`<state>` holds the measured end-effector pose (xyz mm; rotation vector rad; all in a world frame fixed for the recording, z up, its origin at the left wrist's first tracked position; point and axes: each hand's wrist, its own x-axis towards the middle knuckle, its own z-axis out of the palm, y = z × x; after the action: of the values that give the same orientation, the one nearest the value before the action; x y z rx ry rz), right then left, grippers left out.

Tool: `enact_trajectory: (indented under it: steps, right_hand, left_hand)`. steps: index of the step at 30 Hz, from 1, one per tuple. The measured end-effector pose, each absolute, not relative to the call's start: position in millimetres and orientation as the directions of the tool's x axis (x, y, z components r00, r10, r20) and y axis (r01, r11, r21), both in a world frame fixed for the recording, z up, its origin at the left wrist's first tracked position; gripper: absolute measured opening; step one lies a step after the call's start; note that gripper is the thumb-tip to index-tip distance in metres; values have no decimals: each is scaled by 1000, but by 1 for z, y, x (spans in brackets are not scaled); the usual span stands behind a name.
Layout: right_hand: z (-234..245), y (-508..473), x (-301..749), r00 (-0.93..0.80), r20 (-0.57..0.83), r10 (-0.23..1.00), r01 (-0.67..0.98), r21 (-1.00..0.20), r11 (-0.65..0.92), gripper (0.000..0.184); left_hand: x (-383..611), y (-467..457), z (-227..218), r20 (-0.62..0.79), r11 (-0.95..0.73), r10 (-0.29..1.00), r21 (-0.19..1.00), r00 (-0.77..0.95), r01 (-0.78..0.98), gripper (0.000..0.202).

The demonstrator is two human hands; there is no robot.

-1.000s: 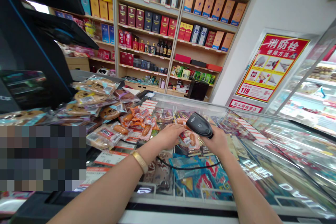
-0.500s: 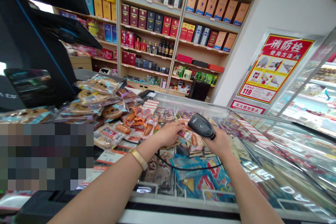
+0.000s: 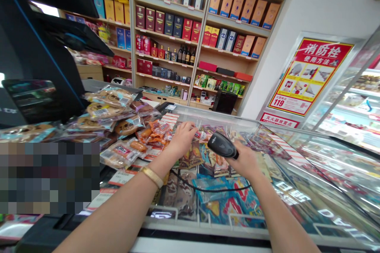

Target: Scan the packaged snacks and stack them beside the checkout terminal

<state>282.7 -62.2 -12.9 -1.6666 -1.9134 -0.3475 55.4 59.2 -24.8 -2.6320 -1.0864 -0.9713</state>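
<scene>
My right hand (image 3: 245, 160) is wrapped round the grip of a black barcode scanner (image 3: 222, 145), which points to the left over the glass-topped display. A black cable loops below it. My left hand (image 3: 183, 137), with a gold band on its wrist, has its fingers curled round the end of a small wrapped sausage (image 3: 202, 135). The fingers partly hide that packet. Left of this hand, small orange-wrapped sausages (image 3: 157, 132) lie in a heap on the glass. Another clear packet (image 3: 120, 154) lies beside them.
Bagged flat brown snacks (image 3: 111, 97) are piled on the left beside a dark till stand (image 3: 59, 67). Blue snack packets (image 3: 228, 193) show under the glass. Shelves of boxed bottles (image 3: 168, 23) and a red fire-hydrant sign (image 3: 310, 75) stand behind.
My left hand has moved left and slightly away from me, with the wrapped sausage at its fingers. The scanner in my right hand has shifted slightly left and down.
</scene>
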Motion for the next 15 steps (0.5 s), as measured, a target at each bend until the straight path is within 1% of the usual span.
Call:
enact_trajectory:
  steps: [6,15]
  right_hand:
    - [-9,-64,279,-67,496,866,973,-158,166,13]
    - [-7,-65,278,-40,452,891,976,-173,131,13]
  left_hand:
    - [56,56,-22,601,-734,573,73,557,675,40]
    - [55,55,-22,614,-745,570,106,546,658,38]
